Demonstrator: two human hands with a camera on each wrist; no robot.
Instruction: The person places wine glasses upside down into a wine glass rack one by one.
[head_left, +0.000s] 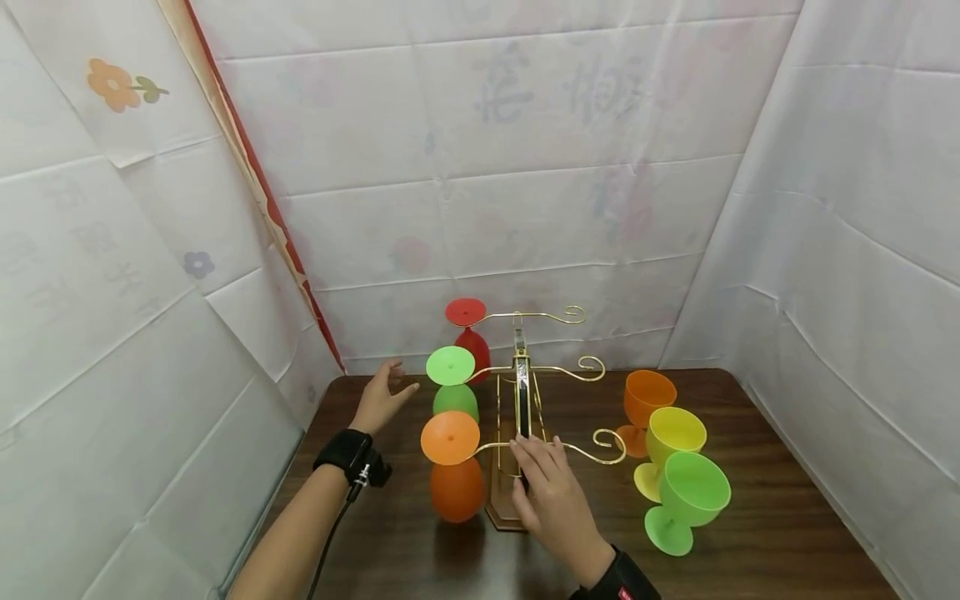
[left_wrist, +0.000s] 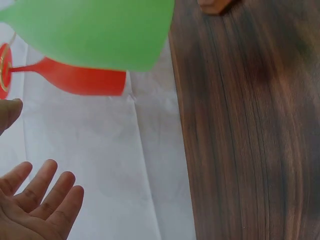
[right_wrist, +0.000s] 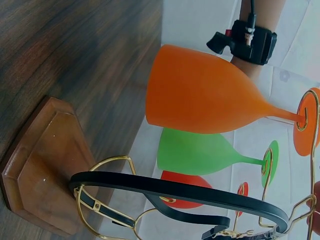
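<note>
Hanging mouth-down from rack (head_left: 523, 398): three goblets (head_left: 456, 402)

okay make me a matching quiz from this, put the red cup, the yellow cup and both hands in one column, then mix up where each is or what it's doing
1. red cup
2. left hand
3. yellow cup
4. right hand

A. standing between an orange cup and a green cup
B. touching the rack
C. hanging upside down
D. holding nothing

Pairs: 1-C, 2-D, 3-A, 4-B
</note>
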